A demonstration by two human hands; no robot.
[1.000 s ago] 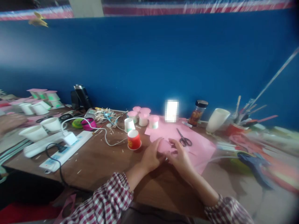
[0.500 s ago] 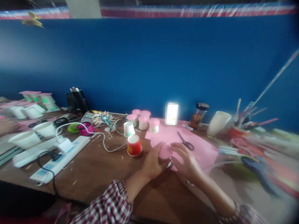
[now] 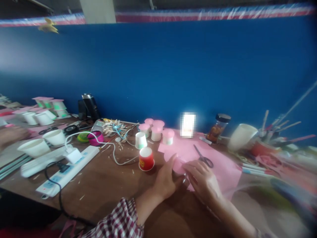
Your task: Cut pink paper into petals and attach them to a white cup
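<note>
Between my hands is a rounded piece of pink paper (image 3: 178,165); a bit of white shows below it, mostly hidden by fingers. My left hand (image 3: 164,180) is closed around its left side, thumb up along the edge. My right hand (image 3: 204,180) has its fingers bent together on the paper's right edge. Under and behind them lies a large pink sheet (image 3: 223,165), with dark scissors (image 3: 203,157) on it. To the left of my hands stand a red paper cup (image 3: 146,159) and a small white cup (image 3: 141,140).
Several pink-topped cups (image 3: 158,129) stand behind. A glowing, blurred-out screen (image 3: 188,125), a dark-lidded jar (image 3: 218,127) and a white cup (image 3: 242,137) line the back. A power strip (image 3: 69,172) with cables lies left. Another person's hand (image 3: 15,137) is at far left.
The view has turned slightly left, so everything sits further right. My right fingers have drawn closer together over the paper's edge; my left hand keeps its hold.
</note>
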